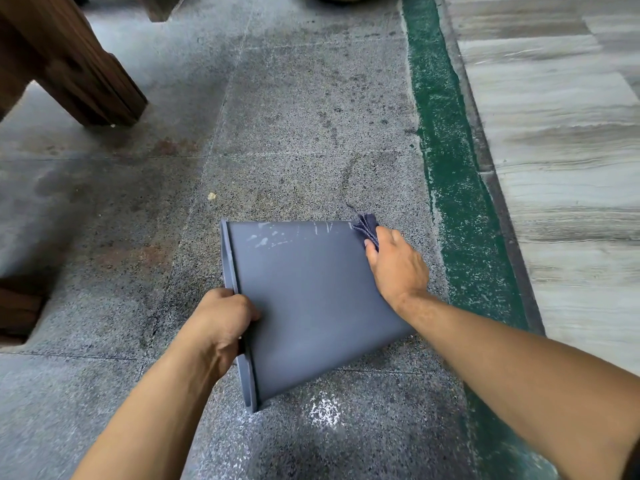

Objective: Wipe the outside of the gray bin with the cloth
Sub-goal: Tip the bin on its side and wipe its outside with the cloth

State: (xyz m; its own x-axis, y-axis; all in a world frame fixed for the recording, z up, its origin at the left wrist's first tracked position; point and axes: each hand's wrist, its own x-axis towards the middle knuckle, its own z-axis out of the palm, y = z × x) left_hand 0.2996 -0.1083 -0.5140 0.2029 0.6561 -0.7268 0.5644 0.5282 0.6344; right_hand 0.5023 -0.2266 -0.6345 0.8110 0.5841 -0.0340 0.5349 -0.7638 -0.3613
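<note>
The gray bin (311, 299) lies on its side on the speckled stone floor, its rim pointing left and its base to the right. Pale smears mark the upper part of its top face. My left hand (218, 323) grips the rim at the bin's left edge. At the bin's far right corner, my right hand (398, 265) is closed on a dark blue cloth (367, 226). The cloth bunches out past my fingers and touches the corner.
A dark wooden furniture leg (79, 71) stands at the upper left, and another wooden piece (17, 306) sits at the left edge. A green painted strip (450, 168) runs along the right, with pale tiles (561, 133) beyond. White flecks (325, 410) lie on the floor below the bin.
</note>
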